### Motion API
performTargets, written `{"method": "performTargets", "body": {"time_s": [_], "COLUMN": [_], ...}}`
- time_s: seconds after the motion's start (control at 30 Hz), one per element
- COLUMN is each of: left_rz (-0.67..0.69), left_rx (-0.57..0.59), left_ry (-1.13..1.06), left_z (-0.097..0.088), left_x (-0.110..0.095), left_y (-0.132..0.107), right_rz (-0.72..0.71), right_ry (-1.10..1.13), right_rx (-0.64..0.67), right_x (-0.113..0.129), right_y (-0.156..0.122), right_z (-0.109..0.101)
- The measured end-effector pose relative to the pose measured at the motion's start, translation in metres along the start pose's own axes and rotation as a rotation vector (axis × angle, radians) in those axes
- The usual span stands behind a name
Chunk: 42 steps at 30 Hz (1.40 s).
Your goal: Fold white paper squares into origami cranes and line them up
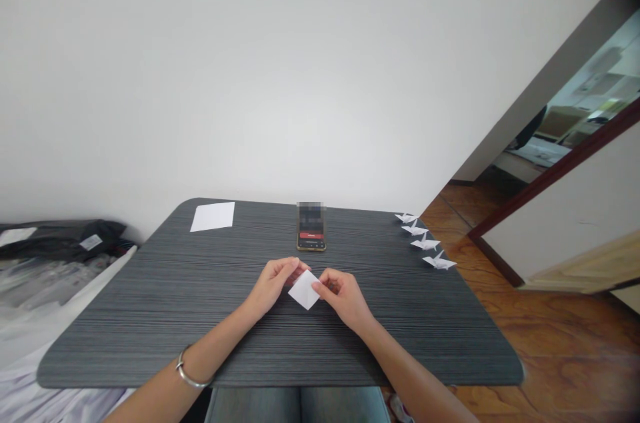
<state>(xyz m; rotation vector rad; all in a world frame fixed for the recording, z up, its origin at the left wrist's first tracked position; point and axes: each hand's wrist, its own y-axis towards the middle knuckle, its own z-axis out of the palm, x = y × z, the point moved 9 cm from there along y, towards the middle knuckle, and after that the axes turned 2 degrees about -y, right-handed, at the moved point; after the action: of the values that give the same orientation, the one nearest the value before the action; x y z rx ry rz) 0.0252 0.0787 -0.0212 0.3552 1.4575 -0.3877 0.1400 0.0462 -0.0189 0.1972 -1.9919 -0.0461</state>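
A small white folded paper square [306,291] is held corner-down above the middle of the dark table. My right hand [344,296] pinches its right corner, thumb on the front face. Along the upper left edge of the square, my left hand [278,283] is closed on it with curled fingers; part of the fingertips is hidden behind the paper. Several white folded paper cranes [425,244] stand in a row by the table's right edge. A stack or sheet of white paper [213,216] lies at the far left corner.
A phone [311,228] with its screen lit lies beyond my hands on the dark wood-grain table [150,316]. White wall rises behind the table. Plastic bags [60,240] are piled to the left. Wooden floor and a doorway are at the right.
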Motion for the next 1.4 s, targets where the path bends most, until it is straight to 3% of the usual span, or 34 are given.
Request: {"method": "performTargets", "body": {"time_s": [0.23, 0.43, 0.73, 0.97, 1.23, 1.4], "left_rz": [-0.063, -0.033, -0.045, 0.030, -0.056, -0.072], "left_rx": [0.036, 0.003, 0.070, -0.043, 0.035, 0.082], "left_ry": [-0.009, -0.032, -0.013, 0.083, 0.059, 0.043], "left_z": [0.006, 0.004, 0.009, -0.002, 0.005, 0.009], "left_x": [0.006, 0.002, 0.008, 0.001, 0.012, 0.015], "left_y": [0.001, 0.000, 0.000, 0.000, 0.003, 0.002], "right_rz": [-0.004, 0.042, 0.100, 0.177, 0.171, 0.094], "right_ry": [0.033, 0.104, 0.213, 0.304, 0.306, 0.313], "right_rx": [-0.047, 0.085, 0.091, 0.207, 0.080, 0.000], "right_x": [-0.003, -0.008, -0.012, -0.016, -0.017, -0.013], "right_y": [0.001, 0.000, -0.001, -0.003, 0.002, 0.004], "right_z": [-0.003, 0.013, 0.015, 0.027, 0.012, 0.003]}}
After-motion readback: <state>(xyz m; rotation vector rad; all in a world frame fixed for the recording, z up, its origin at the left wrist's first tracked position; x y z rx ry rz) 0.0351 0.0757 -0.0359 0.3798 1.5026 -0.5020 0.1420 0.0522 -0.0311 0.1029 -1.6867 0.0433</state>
